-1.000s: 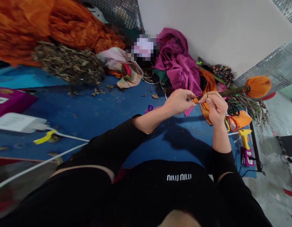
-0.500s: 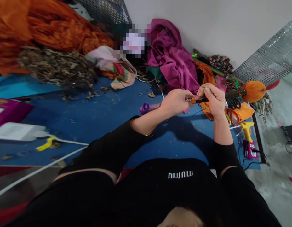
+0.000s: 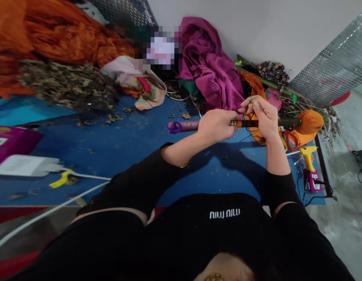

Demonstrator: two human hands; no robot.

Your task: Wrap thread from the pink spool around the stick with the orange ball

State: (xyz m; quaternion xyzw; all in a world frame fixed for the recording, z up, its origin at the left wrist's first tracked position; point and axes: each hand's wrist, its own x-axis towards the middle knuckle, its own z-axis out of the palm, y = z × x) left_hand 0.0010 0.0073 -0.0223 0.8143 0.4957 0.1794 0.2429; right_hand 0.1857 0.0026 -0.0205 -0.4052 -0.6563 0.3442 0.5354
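A long thin stick [image 3: 251, 123] lies level across both hands. Its left end is wrapped in pink and purple, with a purple loop [image 3: 175, 127] at the tip. An orange cloth-covered ball [image 3: 310, 122] forms the right end. My left hand [image 3: 216, 124] is closed around the stick near an orange band. My right hand [image 3: 263, 113] is held in a pinch just above the stick, fingertips close to the left hand. A thin dark strand seems to run between the hands; what the right fingertips hold is too small to make out.
Purple cloth [image 3: 210, 70], dried leaves [image 3: 69, 84] and orange fabric [image 3: 66, 31] are heaped along the back of the blue table [image 3: 134, 136]. Red-handled scissors [image 3: 291, 140] and a yellow glue gun [image 3: 309, 156] lie right. A white cable [image 3: 52, 212] crosses at left.
The stick has turned nearly level and slid a little left, its orange ball lower and its purple end more exposed. My right hand has moved slightly up, still pinched.
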